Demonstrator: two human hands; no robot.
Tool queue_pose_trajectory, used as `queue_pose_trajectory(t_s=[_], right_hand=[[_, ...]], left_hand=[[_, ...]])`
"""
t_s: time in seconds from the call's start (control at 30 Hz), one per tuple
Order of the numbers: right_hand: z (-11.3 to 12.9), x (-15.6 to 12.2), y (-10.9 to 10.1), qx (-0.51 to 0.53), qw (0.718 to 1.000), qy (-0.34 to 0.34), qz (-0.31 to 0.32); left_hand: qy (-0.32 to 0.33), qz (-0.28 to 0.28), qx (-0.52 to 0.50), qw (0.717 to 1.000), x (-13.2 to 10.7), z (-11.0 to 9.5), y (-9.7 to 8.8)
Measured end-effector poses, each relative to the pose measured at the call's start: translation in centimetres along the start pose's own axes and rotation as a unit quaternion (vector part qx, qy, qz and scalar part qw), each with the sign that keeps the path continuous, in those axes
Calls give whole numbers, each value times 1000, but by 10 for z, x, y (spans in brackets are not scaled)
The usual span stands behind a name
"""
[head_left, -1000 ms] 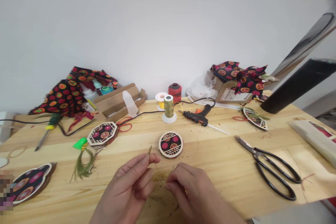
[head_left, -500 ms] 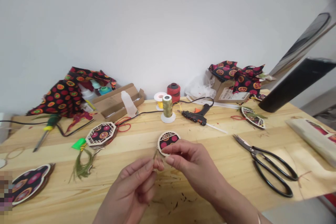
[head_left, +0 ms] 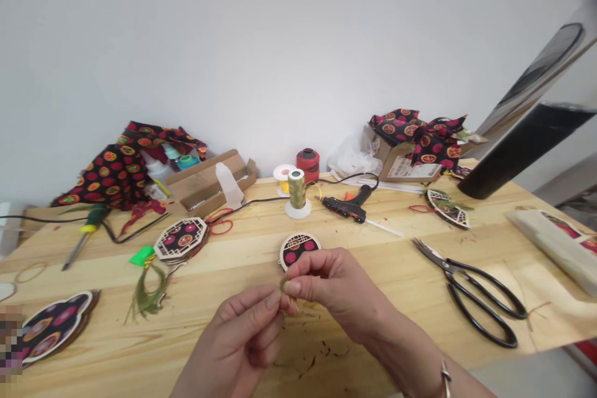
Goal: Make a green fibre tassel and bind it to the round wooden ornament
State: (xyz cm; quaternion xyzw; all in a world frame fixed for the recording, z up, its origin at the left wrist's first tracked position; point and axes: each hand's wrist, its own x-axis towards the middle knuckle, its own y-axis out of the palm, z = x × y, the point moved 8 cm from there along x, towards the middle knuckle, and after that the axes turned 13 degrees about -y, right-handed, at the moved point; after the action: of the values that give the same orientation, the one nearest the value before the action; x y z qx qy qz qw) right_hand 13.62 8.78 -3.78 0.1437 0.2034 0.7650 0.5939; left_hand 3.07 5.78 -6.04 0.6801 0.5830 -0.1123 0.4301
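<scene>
My left hand (head_left: pixel 249 329) and my right hand (head_left: pixel 333 283) meet low in the middle of the view, thumbs and fingers pinched together. A small bit of olive-green thread (head_left: pixel 283 284) shows between the fingertips of both hands; most of it is hidden. Just beyond my right fingers lies a round wooden-framed ornament (head_left: pixel 298 241) with dark patterned fabric, its lower edge covered by that hand. Behind it stands a spool of olive thread (head_left: pixel 296 189).
Black-handled scissors (head_left: pixel 466 289) lie to the right, a glue gun (head_left: pixel 347 206) further back. An octagonal ornament (head_left: pixel 181 239), an olive tassel (head_left: pixel 152 291) and a screwdriver (head_left: pixel 85 237) lie left. A black cylinder (head_left: pixel 517 152) leans at the right. Dark scraps dot the table (head_left: pixel 373 379).
My right fingertips have come down and closer to the left ones, now touching or nearly so. My left hand has shifted slightly right. The ornament stays put.
</scene>
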Motion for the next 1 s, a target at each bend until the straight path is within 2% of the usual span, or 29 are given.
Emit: queue_pose_trajectory(t_s=[0.4, 0.63, 1.0], right_hand=[[-1, -1, -2, -33, 999, -4, 0], [0, -1, 3, -5, 1000, -8, 22], [-5, -2, 0, 3, 1000, -1, 19]], left_hand=[[-2, -20, 21, 1000, 0, 3, -4], [0, -25, 29, 999, 0, 3, -2], [0, -23, 31, 999, -2, 3, -2]])
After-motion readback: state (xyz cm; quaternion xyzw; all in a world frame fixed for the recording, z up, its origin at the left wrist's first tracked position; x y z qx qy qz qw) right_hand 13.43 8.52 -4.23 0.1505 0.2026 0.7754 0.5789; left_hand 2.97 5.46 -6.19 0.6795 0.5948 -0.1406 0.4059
